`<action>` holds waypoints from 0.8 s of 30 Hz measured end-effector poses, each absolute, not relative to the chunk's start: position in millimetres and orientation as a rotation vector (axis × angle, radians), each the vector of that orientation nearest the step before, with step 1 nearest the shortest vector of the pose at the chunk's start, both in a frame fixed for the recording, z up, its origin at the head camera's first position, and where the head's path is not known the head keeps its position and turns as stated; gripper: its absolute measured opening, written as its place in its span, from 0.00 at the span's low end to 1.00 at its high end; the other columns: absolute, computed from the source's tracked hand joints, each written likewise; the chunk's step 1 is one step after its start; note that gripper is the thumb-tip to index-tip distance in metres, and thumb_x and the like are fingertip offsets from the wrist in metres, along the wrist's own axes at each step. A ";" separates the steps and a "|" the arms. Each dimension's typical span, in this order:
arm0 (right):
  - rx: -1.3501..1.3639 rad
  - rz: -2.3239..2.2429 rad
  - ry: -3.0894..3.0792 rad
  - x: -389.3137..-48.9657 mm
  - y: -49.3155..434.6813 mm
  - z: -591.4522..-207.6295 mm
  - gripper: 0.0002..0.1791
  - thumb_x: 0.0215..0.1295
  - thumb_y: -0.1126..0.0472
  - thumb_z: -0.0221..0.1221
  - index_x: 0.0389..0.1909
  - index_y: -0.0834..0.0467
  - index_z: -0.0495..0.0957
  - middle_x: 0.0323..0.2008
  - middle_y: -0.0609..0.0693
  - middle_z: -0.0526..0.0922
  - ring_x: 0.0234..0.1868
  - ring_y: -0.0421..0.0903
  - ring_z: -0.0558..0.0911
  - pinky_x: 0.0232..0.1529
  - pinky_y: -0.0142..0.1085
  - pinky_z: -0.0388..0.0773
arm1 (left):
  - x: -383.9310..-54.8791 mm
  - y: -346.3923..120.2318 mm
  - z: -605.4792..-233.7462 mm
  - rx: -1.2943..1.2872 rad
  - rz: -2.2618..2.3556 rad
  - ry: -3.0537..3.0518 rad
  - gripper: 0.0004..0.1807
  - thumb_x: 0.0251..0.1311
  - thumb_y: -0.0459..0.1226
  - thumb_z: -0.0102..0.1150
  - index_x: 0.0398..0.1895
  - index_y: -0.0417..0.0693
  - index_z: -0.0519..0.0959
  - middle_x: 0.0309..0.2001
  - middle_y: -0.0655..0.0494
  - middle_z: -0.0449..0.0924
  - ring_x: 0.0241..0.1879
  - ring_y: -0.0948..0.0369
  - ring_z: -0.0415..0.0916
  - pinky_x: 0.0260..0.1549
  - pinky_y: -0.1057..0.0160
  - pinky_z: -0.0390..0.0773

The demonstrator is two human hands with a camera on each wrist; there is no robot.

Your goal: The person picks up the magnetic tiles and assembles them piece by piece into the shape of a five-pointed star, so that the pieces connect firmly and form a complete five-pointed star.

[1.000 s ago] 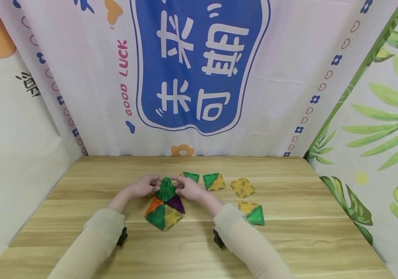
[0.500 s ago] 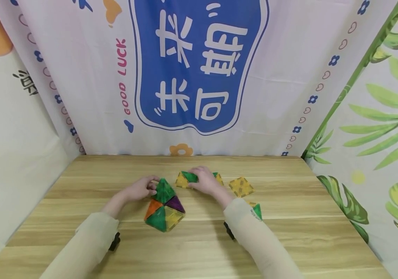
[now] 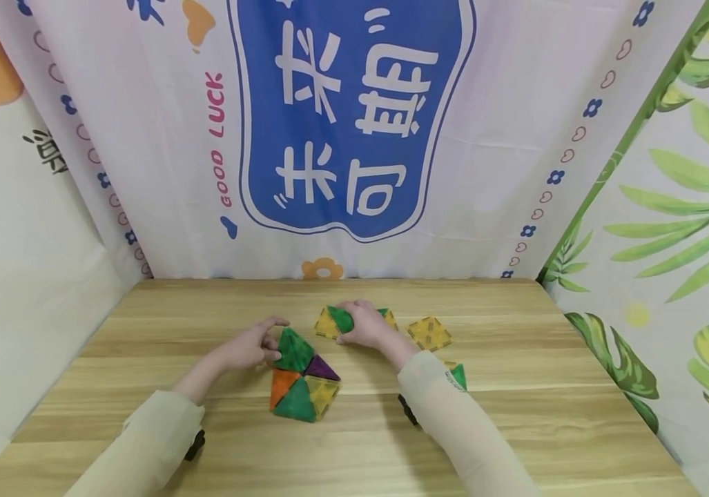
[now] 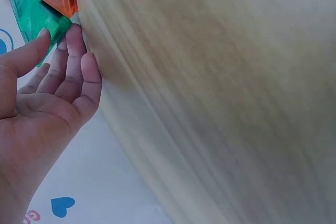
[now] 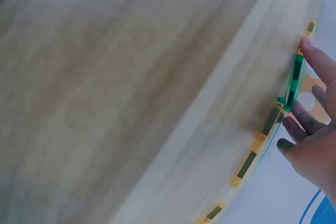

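Note:
My left hand pinches the left side of a raised green magnetic tile piece, thumb on its face and other fingers behind the corner. That piece joins a ring of flat triangular magnetic tiles: orange, purple, green and yellow. Farther back, my right hand holds a green triangular tile beside a yellow tile, both lying on the table. In the right wrist view, thumb and fingers straddle the green tile's edge; the palm side is partly hidden.
Another green and yellow tile pair is half covered by my right hand. To its right lies a yellow tile square. A further green tile shows beside my right sleeve. The wooden table ends at a printed cloth.
My right hand has left the raised green piece and moved right to the green and yellow tiles. The joined tiles have turned and slid slightly nearer and rightward with my left hand.

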State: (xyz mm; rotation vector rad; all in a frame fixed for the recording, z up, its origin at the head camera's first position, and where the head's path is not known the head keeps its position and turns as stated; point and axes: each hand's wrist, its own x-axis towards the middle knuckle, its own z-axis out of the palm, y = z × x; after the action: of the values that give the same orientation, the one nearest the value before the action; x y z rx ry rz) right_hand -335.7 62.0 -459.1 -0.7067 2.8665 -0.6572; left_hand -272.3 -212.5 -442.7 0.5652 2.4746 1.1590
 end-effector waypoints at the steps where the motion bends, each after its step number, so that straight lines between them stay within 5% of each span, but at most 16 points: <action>1: -0.701 -0.684 2.864 -335.2 62.2 -458.6 0.42 0.50 0.49 0.70 0.67 0.50 0.64 0.64 0.59 0.67 0.65 0.56 0.65 0.64 0.50 0.64 | -271.1 -212.1 -442.4 0.581 1.149 2.474 0.34 0.61 0.24 0.53 0.70 0.39 0.53 0.34 0.45 0.78 0.27 0.54 0.73 0.24 0.59 0.74; 11: -0.692 -0.829 2.885 -337.1 70.3 -459.5 0.42 0.45 0.54 0.73 0.64 0.53 0.68 0.54 0.56 0.69 0.55 0.52 0.70 0.58 0.45 0.70 | -261.3 -203.8 -439.1 0.742 0.994 2.582 0.31 0.56 0.31 0.63 0.63 0.38 0.63 0.31 0.53 0.78 0.32 0.60 0.75 0.33 0.63 0.77; 17: -0.642 -0.903 2.829 -337.3 72.6 -452.5 0.38 0.52 0.64 0.69 0.65 0.58 0.67 0.50 0.57 0.71 0.50 0.51 0.73 0.54 0.43 0.74 | -254.7 -197.8 -436.9 0.864 0.870 2.685 0.24 0.52 0.39 0.69 0.49 0.44 0.70 0.28 0.59 0.75 0.28 0.64 0.72 0.28 0.67 0.76; 21: -0.609 -0.931 2.795 -337.0 73.9 -449.0 0.28 0.59 0.66 0.63 0.61 0.64 0.70 0.52 0.59 0.74 0.51 0.52 0.75 0.52 0.43 0.75 | -252.4 -195.4 -436.7 0.893 0.821 2.731 0.19 0.51 0.43 0.69 0.42 0.48 0.73 0.25 0.60 0.74 0.25 0.66 0.70 0.23 0.68 0.75; 24: -0.569 -0.969 2.770 -335.9 75.2 -448.8 0.19 0.63 0.65 0.60 0.55 0.65 0.75 0.53 0.59 0.77 0.50 0.51 0.78 0.50 0.40 0.77 | -251.5 -193.4 -436.8 0.915 0.792 2.763 0.18 0.50 0.45 0.69 0.40 0.48 0.75 0.30 0.59 0.77 0.30 0.63 0.74 0.30 0.65 0.78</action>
State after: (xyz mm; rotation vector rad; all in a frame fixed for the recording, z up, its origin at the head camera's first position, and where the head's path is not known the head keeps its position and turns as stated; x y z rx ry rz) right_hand -335.9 75.2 -448.8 -0.5690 2.7704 -0.9692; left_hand -251.5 -193.4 -436.8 0.9146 2.7632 0.7917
